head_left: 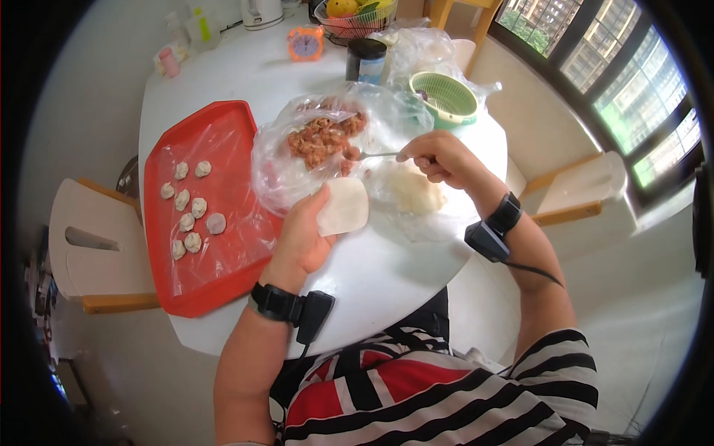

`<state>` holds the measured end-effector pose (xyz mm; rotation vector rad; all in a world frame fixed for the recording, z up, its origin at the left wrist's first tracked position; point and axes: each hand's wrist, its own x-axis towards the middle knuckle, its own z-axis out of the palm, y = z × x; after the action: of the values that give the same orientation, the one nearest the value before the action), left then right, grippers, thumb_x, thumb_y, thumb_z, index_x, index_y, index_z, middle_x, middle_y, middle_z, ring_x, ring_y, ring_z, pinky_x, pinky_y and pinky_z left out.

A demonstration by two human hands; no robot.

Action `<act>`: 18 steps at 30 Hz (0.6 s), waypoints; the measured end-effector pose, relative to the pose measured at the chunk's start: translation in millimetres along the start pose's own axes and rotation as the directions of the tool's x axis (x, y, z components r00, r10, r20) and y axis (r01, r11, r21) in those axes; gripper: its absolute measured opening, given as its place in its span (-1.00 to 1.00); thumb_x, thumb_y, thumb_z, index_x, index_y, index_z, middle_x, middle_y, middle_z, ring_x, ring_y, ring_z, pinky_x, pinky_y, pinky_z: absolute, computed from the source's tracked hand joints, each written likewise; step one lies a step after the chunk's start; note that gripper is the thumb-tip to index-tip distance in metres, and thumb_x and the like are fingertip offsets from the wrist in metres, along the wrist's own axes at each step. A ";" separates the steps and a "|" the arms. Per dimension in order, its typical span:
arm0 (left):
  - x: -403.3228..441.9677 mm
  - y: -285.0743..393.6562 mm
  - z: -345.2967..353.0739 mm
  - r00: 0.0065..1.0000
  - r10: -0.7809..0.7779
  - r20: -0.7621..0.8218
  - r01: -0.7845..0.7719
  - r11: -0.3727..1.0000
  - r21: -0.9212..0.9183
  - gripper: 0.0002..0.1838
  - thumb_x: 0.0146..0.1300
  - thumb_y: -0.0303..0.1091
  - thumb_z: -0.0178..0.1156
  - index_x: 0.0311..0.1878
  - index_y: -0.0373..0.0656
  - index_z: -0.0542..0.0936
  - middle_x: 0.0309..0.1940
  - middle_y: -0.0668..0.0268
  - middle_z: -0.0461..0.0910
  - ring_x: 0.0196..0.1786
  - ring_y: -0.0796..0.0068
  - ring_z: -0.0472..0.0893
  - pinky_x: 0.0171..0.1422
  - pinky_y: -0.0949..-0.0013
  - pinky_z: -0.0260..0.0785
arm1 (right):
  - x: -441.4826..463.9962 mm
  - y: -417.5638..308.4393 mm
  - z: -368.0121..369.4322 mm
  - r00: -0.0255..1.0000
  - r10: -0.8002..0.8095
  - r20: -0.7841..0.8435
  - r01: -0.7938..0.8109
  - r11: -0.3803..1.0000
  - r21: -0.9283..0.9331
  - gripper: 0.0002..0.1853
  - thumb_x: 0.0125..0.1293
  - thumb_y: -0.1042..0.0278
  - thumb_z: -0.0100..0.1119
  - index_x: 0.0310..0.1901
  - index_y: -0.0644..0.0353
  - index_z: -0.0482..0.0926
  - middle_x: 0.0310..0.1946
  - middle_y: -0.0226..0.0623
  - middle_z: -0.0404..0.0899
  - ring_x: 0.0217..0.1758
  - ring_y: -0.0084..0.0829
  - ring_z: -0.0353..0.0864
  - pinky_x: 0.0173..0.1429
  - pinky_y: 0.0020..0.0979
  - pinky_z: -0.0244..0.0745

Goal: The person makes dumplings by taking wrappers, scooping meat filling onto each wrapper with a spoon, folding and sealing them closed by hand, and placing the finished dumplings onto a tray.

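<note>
Nine small dough lumps [203, 169] sit done on the red tray [158, 253]; one flat skin [343, 207] has no meat on it.
The left hand [301, 230], partly open, holds the skin, long way pointing away from the body. The right hand [440, 154] pinches a spoon [383, 154] sideways, tip left, by lots of leftover meat [323, 141].

Single head-worn view, looking forward and steeply down, wide, close above table [387, 293]
</note>
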<state>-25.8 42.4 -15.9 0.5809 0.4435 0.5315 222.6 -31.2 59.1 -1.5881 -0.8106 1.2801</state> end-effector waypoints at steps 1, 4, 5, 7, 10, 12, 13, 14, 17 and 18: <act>-0.2 0.2 1.0 1.000 -0.002 -0.006 0.002 1.000 -0.003 -0.52 0.50 -0.22 -0.14 0.29 -0.43 0.30 0.20 0.02 0.46 0.24 0.14 0.49 0.38 0.17 0.32 | -6.0 -1.7 2.4 0.999 -0.034 0.003 0.034 0.999 -0.013 -0.79 0.23 0.50 0.08 -0.22 0.49 0.60 -0.67 -0.52 0.21 -0.73 -0.72 0.04 -0.69 -0.58 -0.12; -0.5 3.0 4.9 0.999 -0.035 0.040 0.038 0.996 -0.081 -0.53 0.50 -0.20 -0.15 0.27 -0.41 0.31 0.19 0.06 0.44 0.24 0.19 0.47 0.33 0.12 0.34 | -21.8 -3.8 9.9 0.997 -0.074 0.023 0.075 0.996 -0.052 -0.77 0.26 0.47 0.08 -0.18 0.50 0.59 -0.66 -0.53 0.21 -0.71 -0.74 0.04 -0.66 -0.60 -0.10; 0.1 3.1 5.2 0.998 -0.045 0.036 0.049 0.993 -0.104 -0.49 0.52 -0.15 -0.22 0.29 -0.40 0.29 0.20 0.03 0.44 0.27 0.15 0.45 0.37 0.14 0.30 | -27.5 -3.2 12.7 0.993 -0.110 0.038 0.113 0.990 -0.079 -0.79 0.26 0.44 0.12 -0.19 0.44 0.61 -0.64 -0.53 0.25 -0.68 -0.73 0.10 -0.63 -0.61 -0.03; -1.3 4.5 8.4 0.998 -0.053 0.020 0.055 0.990 -0.133 -0.45 0.53 -0.09 -0.30 0.31 -0.39 0.28 0.21 -0.01 0.43 0.29 0.10 0.43 0.41 0.15 0.27 | -34.4 3.7 21.0 0.988 -0.140 0.064 0.146 0.984 -0.105 -0.81 0.27 0.42 0.15 -0.21 0.39 0.62 -0.63 -0.53 0.30 -0.64 -0.71 0.16 -0.60 -0.62 0.03; -4.5 8.4 12.8 0.999 -0.004 0.048 0.013 0.979 -0.204 -0.43 0.54 -0.05 -0.35 0.30 -0.37 0.30 0.21 -0.02 0.43 0.31 0.09 0.41 0.43 0.14 0.24 | -45.7 18.2 32.8 0.918 -0.385 0.094 0.387 0.822 -0.417 -0.84 0.29 0.42 0.14 -0.21 0.32 0.61 -0.58 -0.41 0.44 -0.55 -0.55 0.41 -0.47 -0.53 0.30; -4.1 9.3 11.8 0.996 -0.043 0.083 0.058 0.979 -0.194 -0.44 0.54 -0.05 -0.31 0.27 -0.37 0.31 0.19 0.06 0.43 0.26 0.15 0.44 0.38 0.09 0.28 | -50.7 26.9 37.6 0.703 -0.665 0.253 0.590 0.347 -0.729 -0.87 0.29 0.47 0.12 -0.16 0.25 0.60 -0.45 -0.25 0.56 -0.39 -0.32 0.58 -0.31 -0.39 0.46; -4.4 8.9 12.2 0.996 -0.043 0.081 0.058 0.979 -0.198 -0.44 0.54 -0.05 -0.31 0.27 -0.37 0.31 0.19 0.06 0.43 0.26 0.15 0.44 0.38 0.09 0.28 | -49.2 33.7 37.5 0.593 -0.738 0.321 0.622 0.167 -0.765 -0.82 0.25 0.53 0.13 -0.12 0.18 0.59 -0.37 -0.18 0.57 -0.36 -0.20 0.59 -0.29 -0.30 0.50; -4.7 8.7 13.0 0.996 -0.031 0.084 0.049 0.975 -0.217 -0.44 0.54 -0.05 -0.31 0.27 -0.37 0.30 0.18 0.04 0.43 0.26 0.14 0.44 0.39 0.08 0.27 | -51.4 34.4 37.8 0.594 -0.736 0.324 0.624 0.167 -0.764 -0.82 0.25 0.53 0.13 -0.12 0.18 0.59 -0.37 -0.18 0.57 -0.36 -0.20 0.59 -0.29 -0.30 0.50; -3.8 8.1 10.0 0.999 -0.023 0.046 0.032 0.976 -0.214 -0.45 0.54 -0.06 -0.31 0.27 -0.38 0.30 0.19 0.02 0.42 0.25 0.13 0.44 0.40 0.07 0.25 | -56.3 31.6 37.5 0.560 -0.728 0.395 0.583 0.008 -0.812 -0.78 0.21 0.54 0.17 -0.09 0.17 0.58 -0.39 -0.23 0.56 -0.38 -0.23 0.59 -0.31 -0.30 0.49; -3.9 8.8 10.8 1.000 -0.028 0.006 0.029 0.981 -0.191 -0.46 0.54 -0.08 -0.31 0.27 -0.39 0.30 0.19 0.01 0.41 0.25 0.13 0.44 0.41 0.07 0.24 | -57.1 30.3 37.4 0.534 -0.743 0.403 0.585 -0.019 -0.811 -0.77 0.20 0.55 0.18 -0.09 0.16 0.58 -0.40 -0.25 0.56 -0.39 -0.23 0.58 -0.33 -0.30 0.49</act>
<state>-26.0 42.1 -1.5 0.3900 0.3915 0.5387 170.9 -84.4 50.3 -1.5613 -2.1206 -0.2144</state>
